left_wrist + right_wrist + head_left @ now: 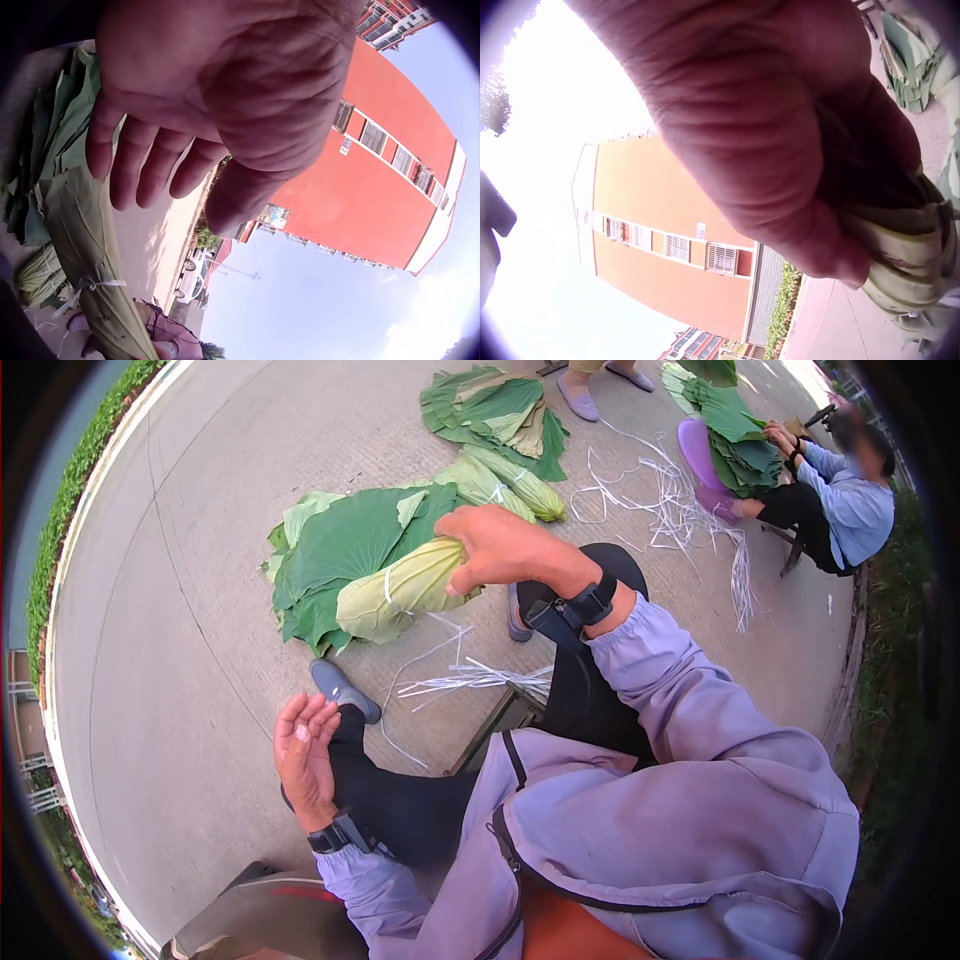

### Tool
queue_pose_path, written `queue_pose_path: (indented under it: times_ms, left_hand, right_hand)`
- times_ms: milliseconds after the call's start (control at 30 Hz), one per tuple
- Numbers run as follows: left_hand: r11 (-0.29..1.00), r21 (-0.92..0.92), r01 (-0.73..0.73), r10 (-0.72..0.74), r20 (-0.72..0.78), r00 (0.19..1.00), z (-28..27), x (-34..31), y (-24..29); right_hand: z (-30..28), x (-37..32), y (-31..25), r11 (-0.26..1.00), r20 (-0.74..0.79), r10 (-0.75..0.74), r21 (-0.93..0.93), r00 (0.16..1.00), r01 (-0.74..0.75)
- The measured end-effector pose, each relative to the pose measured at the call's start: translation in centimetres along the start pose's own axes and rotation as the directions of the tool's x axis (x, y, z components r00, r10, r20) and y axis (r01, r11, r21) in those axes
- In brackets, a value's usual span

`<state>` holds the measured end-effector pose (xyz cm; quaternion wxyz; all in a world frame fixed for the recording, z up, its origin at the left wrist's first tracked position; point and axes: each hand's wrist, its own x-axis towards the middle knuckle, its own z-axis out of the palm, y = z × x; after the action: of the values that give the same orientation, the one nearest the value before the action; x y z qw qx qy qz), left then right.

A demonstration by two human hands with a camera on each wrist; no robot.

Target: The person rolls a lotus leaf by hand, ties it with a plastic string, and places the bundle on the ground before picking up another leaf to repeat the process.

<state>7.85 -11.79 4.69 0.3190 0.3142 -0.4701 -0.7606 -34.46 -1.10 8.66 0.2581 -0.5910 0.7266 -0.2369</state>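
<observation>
My right hand (512, 546) grips one end of a rolled bundle of large green leaves (408, 588), which has a white tie around it. The bundle's far end points left, over a pile of flat leaves (335, 555) on the ground. In the right wrist view the thumb and fingers curl round the folded leaf end (904, 255). My left hand (308, 752) is held up apart from the bundle, fingers loosely extended and nothing in it. The left wrist view shows its bare palm, with the tied bundle (94, 251) beyond the fingertips.
Two tied leaf bundles (500, 485) lie beyond the pile, near another leaf heap (490, 415). White strips (480, 678) lie by my feet; more strips (650, 495) are tangled at right. A seated person (845, 505) handles leaves. Another person's feet (580, 395) show at top.
</observation>
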Motion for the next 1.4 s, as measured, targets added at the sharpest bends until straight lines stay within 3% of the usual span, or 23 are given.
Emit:
queue_pose_path:
  times_ms: [200,233,367,433,533,633,733,833,933,1033,1133,1167,1267,1400]
  left_hand:
    - [0.997,0.058,0.056,-0.054,-0.025,0.998,1.2,0.5,0.1]
    - [0.995,0.069,0.070,-0.068,-0.039,0.997,1.6,0.6,0.2]
    - [0.988,0.098,0.122,-0.116,-0.059,0.991,2.4,1.3,0.1]
    - [0.982,0.114,0.148,-0.141,-0.068,0.988,3.1,1.8,0.1]
    - [0.969,0.160,0.186,-0.174,-0.088,0.981,4.1,2.7,0.0]
    - [0.950,0.214,0.227,-0.212,-0.089,0.973,4.7,4.0,-0.4]
    - [0.929,0.256,0.266,-0.249,-0.096,0.964,6.0,5.4,-0.8]
    - [0.909,0.261,0.326,-0.301,-0.132,0.944,7.6,6.8,-0.7]
    - [0.883,0.283,0.375,-0.344,-0.153,0.926,8.0,7.9,-0.9]
    - [0.817,0.370,0.442,-0.395,-0.198,0.897,10.1,8.0,-0.3]
    - [0.806,0.350,0.478,-0.429,-0.210,0.878,10.1,9.0,-0.9]
    - [0.805,0.350,0.480,-0.430,-0.213,0.877,10.1,9.2,-1.0]
    - [0.805,0.345,0.482,-0.434,-0.211,0.876,11.3,9.6,-1.2]
    - [0.818,0.331,0.471,-0.443,-0.160,0.882,11.3,9.9,-1.5]
  right_hand:
    - [-5.9,-3.6,5.6,0.991,-0.320,0.099,0.112,0.942,-0.066]
    - [-7.2,-4.7,6.2,0.974,-0.336,0.168,0.199,0.927,-0.104]
    - [-7.9,-7.9,15.7,0.881,-0.495,0.379,0.451,0.782,-0.142]
    - [-7.7,-9.9,20.5,0.784,-0.515,0.499,0.611,0.697,-0.110]
    - [-6.7,-13.0,26.5,0.570,-0.496,0.725,0.822,0.478,-0.012]
    - [-5.8,-16.4,34.1,0.484,-0.470,0.824,0.874,0.317,0.040]
    - [-5.7,-19.3,41.0,0.476,-0.482,0.868,0.876,0.119,0.076]
    - [-7.3,-22.0,46.9,0.475,-0.476,0.878,0.879,-0.053,-0.036]
    - [-7.9,-26.0,58.2,0.479,-0.575,0.800,0.784,-0.171,-0.395]
    - [-10.0,-26.2,60.0,0.380,-0.653,0.712,0.668,-0.258,-0.640]
    - [-10.2,-25.5,62.5,0.312,-0.701,0.650,0.597,-0.292,-0.739]
    - [-10.2,-25.7,63.0,0.295,-0.687,0.680,0.576,-0.256,-0.762]
    - [-10.3,-24.9,60.3,0.301,-0.695,0.716,0.393,-0.066,-0.869]
    - [-8.8,-26.8,57.0,0.456,-0.608,0.771,0.324,0.187,-0.829]
